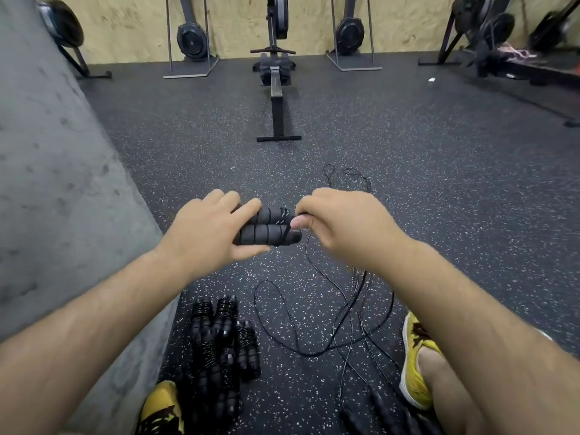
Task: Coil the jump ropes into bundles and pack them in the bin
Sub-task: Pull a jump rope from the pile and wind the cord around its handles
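Observation:
Two black foam jump-rope handles point(270, 229) lie side by side in mid-air, held at chest height over the floor. My left hand point(213, 227) grips their left ends, thumb below and fingers on top. My right hand point(342, 221) pinches the thin black rope point(317, 271) at the handles' right end, where a few turns lie around them. The loose rest of the rope hangs down and spreads in loops point(345, 328) over the floor. Several coiled rope bundles point(219, 343) lie in a pile on the floor by my left foot. No bin is in view.
A grey concrete wall point(62, 183) runs along the left. A rowing machine point(276, 89) stands straight ahead, other machines line the far wall. More loose handles point(383, 412) lie near my right yellow shoe point(414, 365). My left yellow shoe point(163, 406) is at the bottom.

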Demonstrator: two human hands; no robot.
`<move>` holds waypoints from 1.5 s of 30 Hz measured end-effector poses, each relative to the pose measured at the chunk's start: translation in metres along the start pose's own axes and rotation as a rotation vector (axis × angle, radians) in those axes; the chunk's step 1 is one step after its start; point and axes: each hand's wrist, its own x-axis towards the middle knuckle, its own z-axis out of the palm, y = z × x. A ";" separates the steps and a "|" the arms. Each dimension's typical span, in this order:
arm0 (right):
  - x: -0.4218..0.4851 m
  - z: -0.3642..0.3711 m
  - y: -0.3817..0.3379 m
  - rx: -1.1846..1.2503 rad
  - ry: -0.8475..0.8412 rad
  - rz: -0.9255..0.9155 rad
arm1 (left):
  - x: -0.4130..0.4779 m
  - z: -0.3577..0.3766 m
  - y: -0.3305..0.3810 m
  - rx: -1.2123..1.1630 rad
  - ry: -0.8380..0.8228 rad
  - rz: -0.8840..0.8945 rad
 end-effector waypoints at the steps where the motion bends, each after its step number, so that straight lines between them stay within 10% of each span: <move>1: 0.001 0.000 0.006 0.007 0.015 -0.008 | -0.001 0.000 0.003 -0.029 0.002 0.040; 12: -0.002 0.020 0.021 0.461 -0.065 0.221 | 0.001 -0.034 0.028 -0.419 0.053 -0.003; 33: -0.013 0.016 -0.027 0.640 -0.320 0.348 | 0.014 -0.004 0.010 0.002 -0.023 -0.148; 45: -0.007 -0.023 0.000 0.021 -0.153 0.016 | 0.013 -0.007 0.019 -0.023 -0.120 0.032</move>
